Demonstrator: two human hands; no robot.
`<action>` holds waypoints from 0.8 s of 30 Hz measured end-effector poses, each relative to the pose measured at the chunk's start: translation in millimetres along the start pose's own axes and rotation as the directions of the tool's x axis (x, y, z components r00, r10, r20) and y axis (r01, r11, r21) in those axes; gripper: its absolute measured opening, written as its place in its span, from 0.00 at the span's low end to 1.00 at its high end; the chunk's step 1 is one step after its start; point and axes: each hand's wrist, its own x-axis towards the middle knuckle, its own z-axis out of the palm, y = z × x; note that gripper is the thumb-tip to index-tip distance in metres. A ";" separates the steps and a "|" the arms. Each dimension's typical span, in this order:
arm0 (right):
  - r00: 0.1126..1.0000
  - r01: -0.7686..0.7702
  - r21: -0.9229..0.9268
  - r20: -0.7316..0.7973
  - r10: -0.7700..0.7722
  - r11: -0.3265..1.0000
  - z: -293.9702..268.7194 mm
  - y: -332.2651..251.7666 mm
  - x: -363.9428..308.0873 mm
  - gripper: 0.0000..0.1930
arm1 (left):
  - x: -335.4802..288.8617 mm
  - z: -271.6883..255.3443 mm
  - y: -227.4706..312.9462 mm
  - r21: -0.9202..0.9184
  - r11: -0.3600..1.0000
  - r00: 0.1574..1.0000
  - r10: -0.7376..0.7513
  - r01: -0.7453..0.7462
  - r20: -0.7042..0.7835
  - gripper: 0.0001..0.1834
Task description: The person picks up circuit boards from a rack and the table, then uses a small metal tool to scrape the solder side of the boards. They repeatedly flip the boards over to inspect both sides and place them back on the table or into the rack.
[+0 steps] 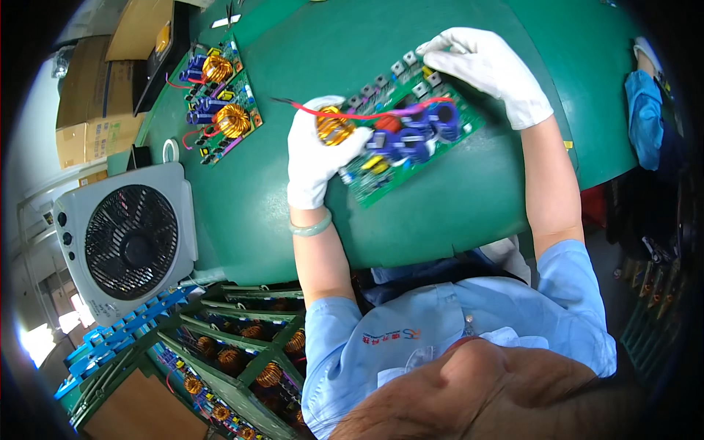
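Observation:
A green circuit board with blue capacitors, a red wire and a copper coil lies slanted on the green table mat. My left hand, in a white glove, grips the board's near left end, its fingers around the coil. My right hand, also gloved, curls over the far right corner, on the row of small black components. A pale green bangle sits on my left wrist.
A second board with two copper coils lies at the mat's far left, a tape roll near it. A white box fan stands left. Below it, a green rack holds several boards. Cardboard boxes are far left; blue cloth is at right.

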 end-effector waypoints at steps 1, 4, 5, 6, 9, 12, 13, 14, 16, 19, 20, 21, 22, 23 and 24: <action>0.996 0.088 0.179 -0.043 -0.081 0.980 2.6 14.1 4.3 0.16 | 5.1 7.1 14.1 0.141 0.976 0.986 0.164 -0.164 0.010 0.33; 0.987 0.079 -0.041 -0.134 -0.084 0.996 -10.6 19.3 7.1 0.14 | 12.3 11.9 9.7 0.122 0.964 0.971 0.240 -0.238 -0.002 0.32; 0.985 -0.025 -0.044 -0.174 0.017 0.999 -15.5 19.4 4.4 0.14 | 16.7 10.2 5.8 -0.019 0.967 0.965 0.256 -0.256 0.050 0.32; 0.976 0.031 -0.071 -0.213 -0.045 0.997 -13.3 20.8 5.9 0.14 | 14.8 8.6 5.2 -0.143 0.974 0.981 0.187 -0.178 0.053 0.27; 0.995 0.040 -0.035 -0.087 -0.043 0.999 -14.3 12.7 0.1 0.15 | 8.9 2.0 5.6 -0.355 0.933 0.998 -0.065 0.059 -0.006 0.14; 0.981 -0.051 0.000 0.187 0.050 0.999 -15.9 2.3 -5.8 0.14 | 7.3 -12.0 1.4 -0.445 0.892 0.992 -0.109 0.073 -0.056 0.10; 0.966 -0.083 -0.013 0.246 0.083 0.996 -18.4 -4.2 -9.3 0.15 | 5.9 -13.9 -1.2 -0.510 0.859 0.991 -0.105 0.048 -0.084 0.09; 0.946 -0.114 -0.027 0.303 0.117 0.993 -20.6 -12.6 -12.9 0.16 | 2.9 -16.5 -0.4 -0.521 0.852 0.990 -0.112 0.054 -0.082 0.09; 0.930 -0.029 0.155 0.365 -0.030 0.988 -19.6 0.0 -13.3 0.17 | 3.4 -22.1 8.7 -0.545 0.836 0.991 -0.114 0.061 -0.064 0.09; 0.901 -0.011 0.268 0.420 -0.106 0.963 -19.9 5.2 -14.0 0.19 | 3.0 -22.3 10.9 -0.526 0.845 0.990 -0.135 0.095 -0.037 0.10; 0.893 -0.021 0.278 0.437 -0.107 0.960 -19.6 4.4 -13.9 0.20 | 2.5 -22.3 10.8 -0.515 0.850 0.988 -0.152 0.113 -0.033 0.10; 0.876 -0.069 0.260 0.478 -0.067 0.963 -20.1 4.0 -13.2 0.21 | 2.7 -22.1 9.4 -0.505 0.858 0.990 -0.135 0.094 -0.044 0.11; 0.876 -0.038 0.238 0.476 -0.083 0.970 -18.7 8.3 -12.1 0.23 | 2.6 -22.2 9.9 -0.483 0.869 0.989 -0.144 0.110 -0.035 0.11; 0.864 -0.062 0.234 0.499 -0.065 0.970 -17.6 10.5 -11.7 0.24 | 3.3 -22.7 11.8 -0.460 0.879 0.988 -0.154 0.125 -0.026 0.11; 0.851 -0.088 0.231 0.523 -0.047 0.969 -15.9 10.9 -10.6 0.24 | 3.8 -23.4 13.1 -0.436 0.889 0.986 -0.166 0.143 -0.017 0.11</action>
